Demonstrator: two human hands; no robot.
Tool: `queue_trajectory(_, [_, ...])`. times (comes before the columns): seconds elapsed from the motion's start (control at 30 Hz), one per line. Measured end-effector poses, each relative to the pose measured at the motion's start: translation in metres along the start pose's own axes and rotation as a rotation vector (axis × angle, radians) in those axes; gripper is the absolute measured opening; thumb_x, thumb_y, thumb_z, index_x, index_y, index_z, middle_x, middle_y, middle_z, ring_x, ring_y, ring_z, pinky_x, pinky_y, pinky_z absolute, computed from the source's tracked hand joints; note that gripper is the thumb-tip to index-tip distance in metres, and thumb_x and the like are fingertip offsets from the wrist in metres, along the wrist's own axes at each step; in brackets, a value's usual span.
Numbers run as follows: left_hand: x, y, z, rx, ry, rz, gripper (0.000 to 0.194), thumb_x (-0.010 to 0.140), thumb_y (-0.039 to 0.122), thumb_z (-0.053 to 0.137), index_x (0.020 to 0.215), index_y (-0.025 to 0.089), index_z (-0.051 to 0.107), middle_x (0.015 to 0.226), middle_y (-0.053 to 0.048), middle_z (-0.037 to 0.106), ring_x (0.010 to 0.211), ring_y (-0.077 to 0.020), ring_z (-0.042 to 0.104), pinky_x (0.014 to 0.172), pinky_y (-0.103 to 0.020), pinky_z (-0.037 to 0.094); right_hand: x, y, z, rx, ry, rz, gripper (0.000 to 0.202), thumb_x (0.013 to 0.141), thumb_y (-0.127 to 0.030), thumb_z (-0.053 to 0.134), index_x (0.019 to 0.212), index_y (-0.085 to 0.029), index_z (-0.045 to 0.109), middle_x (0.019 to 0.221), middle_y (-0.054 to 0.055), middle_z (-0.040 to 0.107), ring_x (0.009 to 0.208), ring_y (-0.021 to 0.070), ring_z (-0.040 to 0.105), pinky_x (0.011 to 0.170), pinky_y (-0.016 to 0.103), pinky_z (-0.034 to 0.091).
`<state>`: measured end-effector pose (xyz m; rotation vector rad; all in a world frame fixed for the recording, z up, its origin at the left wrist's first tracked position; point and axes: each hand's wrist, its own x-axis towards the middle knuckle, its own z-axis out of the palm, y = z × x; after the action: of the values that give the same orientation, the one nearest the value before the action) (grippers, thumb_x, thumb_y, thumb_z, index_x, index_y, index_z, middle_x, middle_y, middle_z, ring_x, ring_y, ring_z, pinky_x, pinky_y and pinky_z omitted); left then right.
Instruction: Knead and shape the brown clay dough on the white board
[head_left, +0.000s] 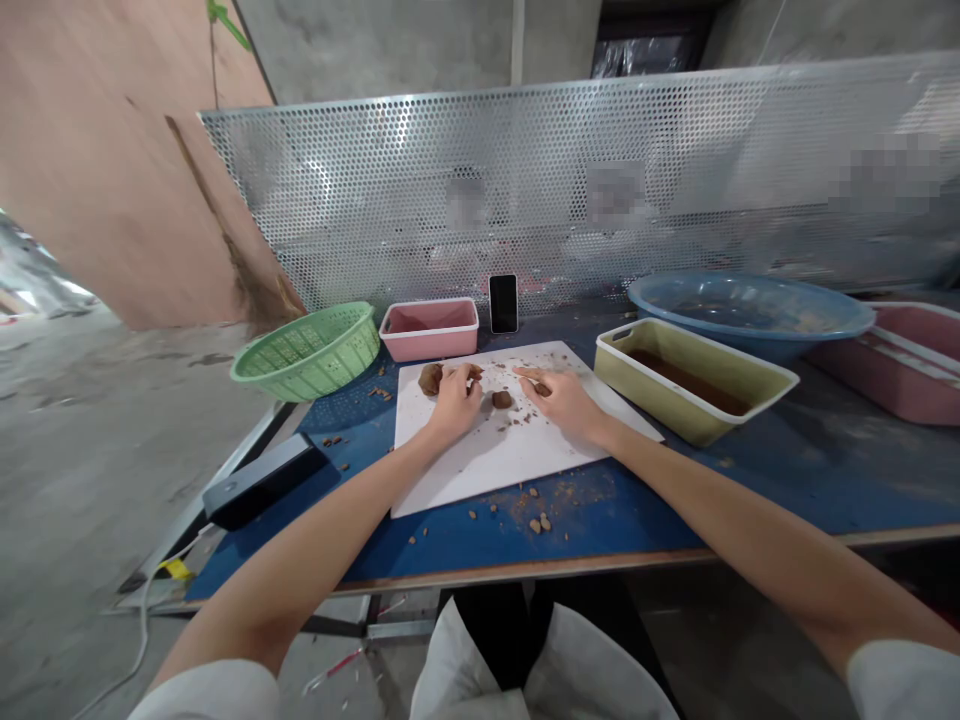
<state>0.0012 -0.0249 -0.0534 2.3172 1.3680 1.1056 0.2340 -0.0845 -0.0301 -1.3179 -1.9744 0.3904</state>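
Observation:
A white board (465, 465) lies on the blue tabletop, strewn with brown crumbs. My left hand (456, 402) is over its left half, fingers curled around a small brown clay piece (475, 372) at the fingertips. Right beside that hand's outer edge sits a bigger clay lump (430, 379). Between both hands a smaller brown lump (502, 399) rests on the board. My right hand (568, 405) reaches in from the right, thumb and forefinger around a little clay bit (541, 389); its other fingers are partly hidden.
Behind the board stand a pink basin (429, 346) and a propped phone (503, 304). A green basket (315, 375) and a dark box (262, 482) are left. An olive basin (660, 400) with brown water and a blue tub (750, 335) are right. A perforated metal panel (525, 150) rises behind.

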Motion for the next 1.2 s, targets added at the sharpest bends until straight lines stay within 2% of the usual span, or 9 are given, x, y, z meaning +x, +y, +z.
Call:
queue_trajectory(0.1, [0.000,0.000,0.000,0.001,-0.003,-0.002,0.022,0.094,0.014,0.051,0.108,0.022,0.066,0.115,-0.011,0.077,0.117,-0.0303,0.062,0.112,-0.050,0.049,-0.002,0.000,-0.001,0.048,0.063,-0.001,0.036,0.103,-0.043,0.050,0.127,-0.021,0.066,0.067,0.001,0.066,0.053,0.0189,0.050,0.066,0.035,0.042])
queue_trajectory(0.23, [0.000,0.000,0.000,-0.005,-0.007,-0.010,0.021,0.093,0.013,0.052,0.106,0.022,0.065,0.117,-0.011,0.076,0.118,-0.0304,0.062,0.113,-0.050,0.048,-0.004,0.005,-0.003,0.126,0.035,0.030,0.025,0.100,-0.040,0.052,0.120,-0.024,0.055,0.056,-0.008,0.049,0.048,0.0176,0.043,0.056,0.032,0.034])
queue_trajectory(0.37, [-0.001,0.000,0.001,-0.035,0.011,-0.017,0.022,0.093,0.013,0.052,0.109,0.022,0.063,0.117,-0.011,0.075,0.119,-0.0297,0.063,0.112,-0.049,0.049,-0.004,0.005,-0.006,0.067,-0.014,0.016,0.024,0.102,-0.038,0.048,0.118,-0.023,0.057,0.059,-0.006,0.051,0.052,0.0183,0.045,0.060,0.033,0.035])
queue_trajectory(0.47, [-0.001,-0.004,0.004,-0.113,0.072,-0.035,0.034,0.092,0.012,0.052,0.125,0.022,0.057,0.115,-0.010,0.075,0.115,-0.0284,0.065,0.107,-0.048,0.051,-0.003,0.001,-0.006,-0.048,-0.121,-0.052,0.037,0.104,-0.033,0.044,0.135,-0.021,0.062,0.070,0.000,0.063,0.065,0.0219,0.056,0.070,0.035,0.042])
queue_trajectory(0.53, [-0.001,-0.007,0.006,-0.162,0.111,-0.052,0.040,0.092,0.011,0.053,0.131,0.021,0.053,0.114,-0.010,0.075,0.111,-0.0276,0.067,0.103,-0.047,0.052,-0.002,-0.001,-0.004,-0.181,-0.176,-0.173,0.042,0.105,-0.028,0.045,0.141,-0.022,0.066,0.095,0.008,0.071,0.086,0.0256,0.063,0.086,0.039,0.045])
queue_trajectory(0.63, [-0.001,-0.011,0.010,-0.196,0.148,-0.072,0.041,0.092,0.011,0.055,0.131,0.022,0.051,0.112,-0.010,0.075,0.107,-0.0268,0.068,0.102,-0.046,0.052,-0.002,-0.001,0.000,-0.353,-0.227,-0.337,0.043,0.106,-0.024,0.046,0.141,-0.024,0.073,0.118,0.014,0.067,0.106,0.0292,0.062,0.102,0.046,0.040])
queue_trajectory(0.87, [0.000,-0.014,0.012,-0.225,0.175,-0.059,0.042,0.090,0.009,0.057,0.130,0.022,0.052,0.110,-0.009,0.075,0.104,-0.0256,0.068,0.100,-0.045,0.051,-0.003,0.004,0.007,-0.443,-0.277,-0.418,0.044,0.110,-0.026,0.046,0.147,-0.023,0.069,0.122,0.014,0.066,0.107,0.0285,0.059,0.101,0.047,0.031])
queue_trajectory(1.2, [0.001,-0.014,0.014,-0.225,0.166,-0.041,0.041,0.091,0.011,0.057,0.130,0.021,0.052,0.109,-0.010,0.075,0.108,-0.0265,0.068,0.103,-0.046,0.052,-0.002,0.002,0.008,-0.474,-0.303,-0.428,0.040,0.108,-0.023,0.046,0.138,-0.024,0.072,0.121,0.013,0.066,0.100,0.0257,0.057,0.094,0.044,0.027])
